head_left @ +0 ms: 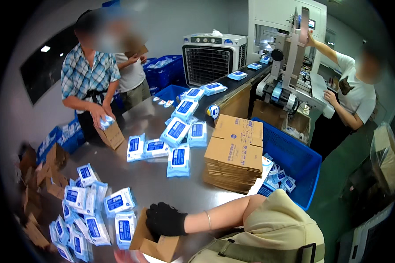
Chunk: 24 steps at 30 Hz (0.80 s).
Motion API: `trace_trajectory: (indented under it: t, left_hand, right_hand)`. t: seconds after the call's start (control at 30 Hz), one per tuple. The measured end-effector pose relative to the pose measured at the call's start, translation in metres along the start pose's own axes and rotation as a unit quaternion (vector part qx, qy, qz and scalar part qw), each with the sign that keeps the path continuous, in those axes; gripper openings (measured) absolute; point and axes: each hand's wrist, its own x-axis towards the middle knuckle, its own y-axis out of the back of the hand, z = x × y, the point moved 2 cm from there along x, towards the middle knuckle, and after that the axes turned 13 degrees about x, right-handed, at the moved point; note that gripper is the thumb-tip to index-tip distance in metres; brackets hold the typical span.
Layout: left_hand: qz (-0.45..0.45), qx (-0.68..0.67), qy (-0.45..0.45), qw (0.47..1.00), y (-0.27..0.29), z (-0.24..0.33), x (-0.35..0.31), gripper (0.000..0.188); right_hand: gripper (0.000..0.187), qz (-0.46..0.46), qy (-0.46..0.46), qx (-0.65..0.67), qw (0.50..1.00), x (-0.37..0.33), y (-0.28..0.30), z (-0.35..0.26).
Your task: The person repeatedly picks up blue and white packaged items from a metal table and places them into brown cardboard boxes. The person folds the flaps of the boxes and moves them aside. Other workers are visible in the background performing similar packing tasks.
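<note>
Right hand (166, 220), gloved in black, reaches over an open carton (166, 248) with its fingertips at the left panel; from my remote seat I cannot tell whether they grip the cardboard. Sweeping from the left, I see a heap of blue-and-white packets (76, 197) on the metal tabletop (114, 170). Between heap and carton lies the near packet (125, 230), just beside that left panel, its long axis running near to far. It is left of my right hand and slightly nearer, the panel standing between them. Just beyond it is the far packet (119, 202), its long axis closer to left-right. A pinkish blur (129, 257) at the near edge may be my left hand, its grip unreadable. Farther right and far sits a stack of flattened cartons (235, 149), well apart from the right hand.
</note>
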Motion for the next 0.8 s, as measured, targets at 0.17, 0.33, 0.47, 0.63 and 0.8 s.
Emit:
trace_trajectory:
  t: [0.17,0.33,0.47,0.63,0.8]
  left_hand:
    - [-0.337,0.269,-0.339,0.836,-0.030,0.049,-0.028,0.071]
    - [-0.228,0.033,-0.091,0.969,0.000,0.022,0.014,0.051]
    - [-0.363,-0.354,0.289,0.812,-0.024,-0.060,-0.051,0.041]
    - [-0.379,0.028,0.277,0.883,-0.007,-0.091,-0.054,0.026]
    - [-0.295,0.147,0.087,0.940,0.044,-0.016,0.005,0.037]
  right_hand:
    - [0.022,0.026,-0.042,0.174,0.984,-0.013,0.004,0.026]
    - [0.071,0.070,-0.212,0.383,0.896,-0.028,0.042,0.087]
    - [0.096,-0.172,-0.260,0.261,0.913,-0.010,0.033,0.035]
    - [0.027,-0.167,-0.200,0.201,0.944,-0.009,-0.026,0.013]
    - [0.043,-0.354,-0.043,0.122,0.926,0.014,-0.040,-0.037]
